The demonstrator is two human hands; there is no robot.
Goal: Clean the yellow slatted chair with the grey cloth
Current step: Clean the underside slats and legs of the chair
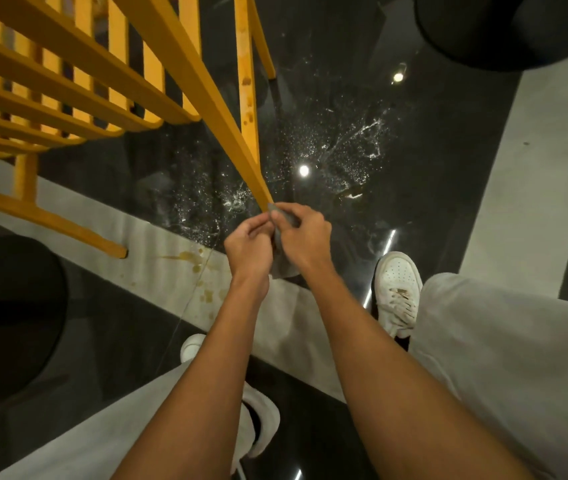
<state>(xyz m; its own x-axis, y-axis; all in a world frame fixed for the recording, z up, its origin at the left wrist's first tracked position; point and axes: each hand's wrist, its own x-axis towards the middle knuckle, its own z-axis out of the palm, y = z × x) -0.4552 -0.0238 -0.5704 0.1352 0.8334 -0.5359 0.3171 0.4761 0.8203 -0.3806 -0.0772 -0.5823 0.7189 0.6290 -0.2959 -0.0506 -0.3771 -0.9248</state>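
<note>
Beside a splashed floor (327,147) — both hands pinch grey cloth (284,251) at chair leg (206,95).

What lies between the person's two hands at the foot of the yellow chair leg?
In the head view, the crumpled grey cloth sits between the left hand and the right hand, pinched by both at the tip of the yellow slatted chair's leg.

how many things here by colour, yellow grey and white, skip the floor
yellow: 1, the chair
grey: 1, the cloth, pinched in both hands, left hand and right hand
white: 2, one shoe and another shoe
total: 4
</note>
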